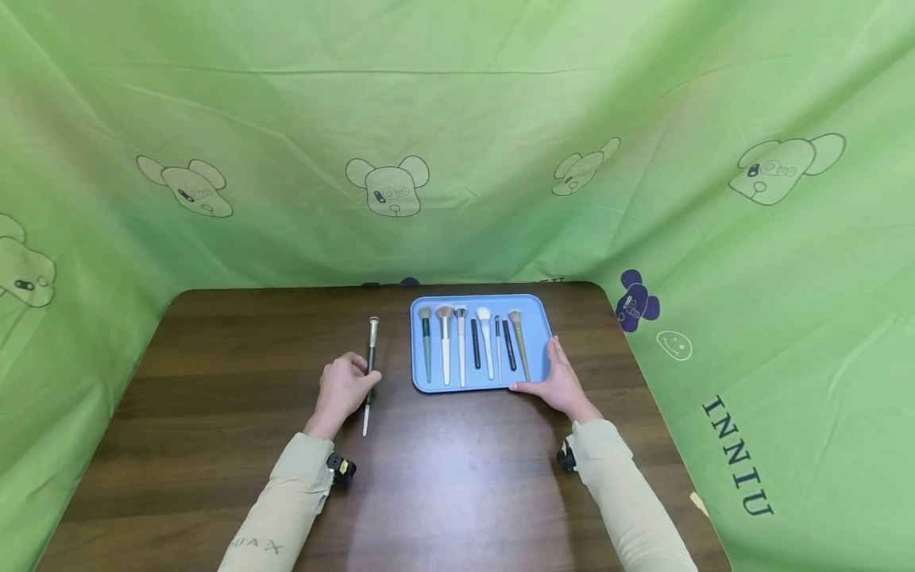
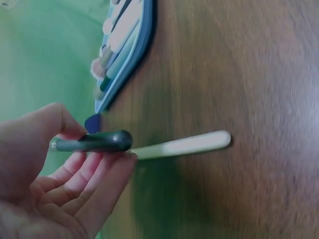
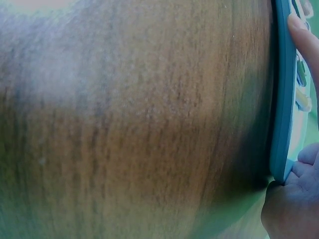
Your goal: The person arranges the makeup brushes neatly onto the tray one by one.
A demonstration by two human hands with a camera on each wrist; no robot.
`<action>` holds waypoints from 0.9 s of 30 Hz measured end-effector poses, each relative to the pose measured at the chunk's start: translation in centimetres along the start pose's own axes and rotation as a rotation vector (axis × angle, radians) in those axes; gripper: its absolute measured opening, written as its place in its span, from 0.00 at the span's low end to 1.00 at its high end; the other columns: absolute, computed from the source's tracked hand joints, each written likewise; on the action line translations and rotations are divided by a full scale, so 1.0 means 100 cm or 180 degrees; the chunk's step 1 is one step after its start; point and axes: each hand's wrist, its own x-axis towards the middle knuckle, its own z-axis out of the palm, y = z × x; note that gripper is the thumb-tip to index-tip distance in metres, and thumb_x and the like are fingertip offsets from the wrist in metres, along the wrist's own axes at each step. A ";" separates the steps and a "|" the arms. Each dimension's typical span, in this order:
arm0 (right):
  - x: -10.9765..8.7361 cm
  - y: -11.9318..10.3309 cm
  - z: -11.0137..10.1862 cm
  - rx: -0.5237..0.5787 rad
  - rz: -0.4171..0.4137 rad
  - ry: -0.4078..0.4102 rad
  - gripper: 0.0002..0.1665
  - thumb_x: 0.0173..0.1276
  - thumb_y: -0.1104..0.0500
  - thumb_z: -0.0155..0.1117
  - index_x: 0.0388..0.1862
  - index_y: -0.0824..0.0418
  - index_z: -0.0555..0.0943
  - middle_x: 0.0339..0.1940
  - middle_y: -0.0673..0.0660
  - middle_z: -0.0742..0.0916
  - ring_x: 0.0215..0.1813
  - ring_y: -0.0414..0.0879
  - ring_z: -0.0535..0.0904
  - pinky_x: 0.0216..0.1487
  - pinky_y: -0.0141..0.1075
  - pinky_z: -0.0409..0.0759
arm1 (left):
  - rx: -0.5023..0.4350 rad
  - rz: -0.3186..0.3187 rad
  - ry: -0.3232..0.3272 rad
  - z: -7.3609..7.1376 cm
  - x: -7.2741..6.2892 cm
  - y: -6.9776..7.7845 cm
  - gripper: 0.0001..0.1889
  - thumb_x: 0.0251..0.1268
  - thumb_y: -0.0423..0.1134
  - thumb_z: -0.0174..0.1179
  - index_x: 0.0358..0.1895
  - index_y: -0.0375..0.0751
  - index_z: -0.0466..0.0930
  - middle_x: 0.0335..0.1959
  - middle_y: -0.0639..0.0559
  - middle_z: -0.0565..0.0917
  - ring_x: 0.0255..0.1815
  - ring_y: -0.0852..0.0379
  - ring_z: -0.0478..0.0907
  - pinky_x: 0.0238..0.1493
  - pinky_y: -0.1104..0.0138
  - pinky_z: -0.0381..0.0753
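Observation:
My left hand [image 1: 345, 387] pinches a dark-handled makeup brush [image 1: 372, 338] with a silver ferrule, left of the blue tray [image 1: 539, 318]. In the left wrist view, the rounded end of this dark brush [image 2: 109, 141] stands out from between thumb and fingers. Just beyond the fingertips, a white-ended handle [image 2: 197, 143] shows close over the wood, its other end hidden by the hand. My right hand [image 1: 561, 388] holds the tray's near right corner, thumb at the front rim and fingers along the right side. Several makeup brushes [image 1: 461, 349] lie side by side in the tray.
A dark wooden table [image 1: 236, 413] lies under everything. Green cloth [image 1: 457, 103] printed with bear heads hangs around its back and sides. Each wrist wears a small black camera [image 1: 341, 467]. Toward the table's front, a bright glare [image 1: 457, 461] shows.

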 end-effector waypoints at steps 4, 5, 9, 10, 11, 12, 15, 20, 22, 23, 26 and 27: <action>0.000 0.001 0.000 0.0004 0.0010 -0.0009 0.82 0.49 0.37 0.84 0.82 0.72 0.39 0.83 0.70 0.44 0.82 0.63 0.41 0.77 0.56 0.49 | -0.0256 0.0077 -0.0002 0.007 -0.003 0.006 0.11 0.58 0.34 0.64 0.42 0.34 0.78 0.27 0.49 0.85 0.24 0.54 0.81 0.31 0.60 0.81; 0.000 0.001 0.000 0.0002 0.0010 -0.0008 0.82 0.49 0.37 0.84 0.81 0.72 0.40 0.83 0.70 0.44 0.82 0.64 0.42 0.77 0.56 0.49 | -0.0332 0.0080 -0.0003 0.009 -0.003 0.008 0.11 0.59 0.33 0.63 0.44 0.33 0.77 0.29 0.48 0.85 0.23 0.54 0.81 0.29 0.60 0.82; 0.000 0.002 0.000 -0.0006 0.0013 0.0001 0.83 0.48 0.37 0.84 0.82 0.72 0.40 0.83 0.70 0.44 0.82 0.63 0.42 0.77 0.55 0.50 | -0.0590 0.0017 -0.0025 0.016 -0.004 0.013 0.13 0.65 0.31 0.58 0.51 0.32 0.73 0.35 0.43 0.83 0.20 0.53 0.82 0.20 0.64 0.83; 0.000 0.002 0.000 -0.0007 0.0011 0.0001 0.82 0.48 0.37 0.84 0.82 0.72 0.40 0.83 0.70 0.44 0.82 0.63 0.42 0.77 0.55 0.50 | -0.0622 0.0012 -0.0028 0.017 -0.004 0.015 0.14 0.65 0.31 0.58 0.52 0.32 0.73 0.36 0.42 0.82 0.20 0.53 0.82 0.20 0.65 0.83; 0.000 0.002 0.000 -0.0003 0.0010 0.0001 0.82 0.48 0.37 0.84 0.82 0.71 0.40 0.83 0.70 0.44 0.82 0.63 0.42 0.77 0.55 0.50 | -0.0661 0.0009 -0.0035 0.018 -0.004 0.016 0.14 0.66 0.30 0.57 0.53 0.32 0.72 0.38 0.41 0.82 0.21 0.53 0.82 0.20 0.66 0.83; 0.001 0.002 0.000 -0.0005 0.0002 0.0005 0.82 0.48 0.37 0.84 0.82 0.71 0.40 0.83 0.70 0.44 0.82 0.63 0.42 0.77 0.55 0.50 | -0.0699 0.0014 -0.0047 0.019 -0.004 0.018 0.15 0.66 0.30 0.57 0.54 0.32 0.72 0.38 0.40 0.81 0.21 0.52 0.82 0.20 0.66 0.83; 0.003 0.001 0.001 -0.0025 -0.0018 0.0009 0.82 0.49 0.37 0.84 0.82 0.71 0.39 0.83 0.69 0.43 0.82 0.63 0.42 0.77 0.55 0.50 | -0.0754 0.0073 -0.0087 0.021 -0.004 0.022 0.16 0.65 0.27 0.59 0.55 0.31 0.71 0.39 0.39 0.79 0.22 0.52 0.81 0.21 0.66 0.84; 0.004 0.002 0.002 -0.0044 0.0001 0.0005 0.83 0.49 0.37 0.84 0.82 0.70 0.38 0.83 0.69 0.43 0.82 0.62 0.41 0.77 0.54 0.50 | -0.0529 0.0273 -0.0033 0.024 -0.003 0.028 0.20 0.57 0.26 0.64 0.54 0.32 0.73 0.39 0.40 0.81 0.32 0.48 0.81 0.35 0.57 0.83; 0.004 0.003 0.002 -0.0037 0.0015 0.0003 0.83 0.49 0.36 0.84 0.82 0.70 0.38 0.83 0.69 0.43 0.82 0.62 0.41 0.77 0.54 0.49 | -0.0415 0.0369 0.0043 0.026 -0.003 0.029 0.20 0.55 0.27 0.66 0.52 0.32 0.75 0.38 0.41 0.83 0.37 0.45 0.80 0.40 0.54 0.80; 0.003 0.003 0.002 -0.0035 0.0017 0.0003 0.83 0.49 0.36 0.84 0.82 0.70 0.38 0.83 0.69 0.43 0.82 0.63 0.41 0.77 0.55 0.49 | -0.0391 0.0403 0.0071 0.027 -0.003 0.029 0.20 0.54 0.27 0.67 0.51 0.32 0.75 0.38 0.41 0.83 0.38 0.44 0.80 0.41 0.53 0.78; 0.004 0.005 0.002 -0.0038 0.0017 -0.0008 0.83 0.49 0.36 0.83 0.82 0.70 0.38 0.83 0.69 0.43 0.82 0.63 0.41 0.77 0.55 0.49 | -0.0412 0.0406 0.0097 0.032 -0.004 0.031 0.17 0.55 0.28 0.67 0.49 0.33 0.77 0.36 0.43 0.84 0.34 0.48 0.81 0.39 0.56 0.78; 0.003 0.004 0.002 -0.0029 0.0015 -0.0007 0.83 0.49 0.36 0.83 0.82 0.70 0.38 0.83 0.69 0.43 0.82 0.63 0.41 0.77 0.55 0.49 | -0.0415 0.0397 0.0091 0.033 -0.004 0.032 0.16 0.55 0.28 0.66 0.48 0.34 0.78 0.36 0.44 0.84 0.32 0.50 0.81 0.38 0.57 0.78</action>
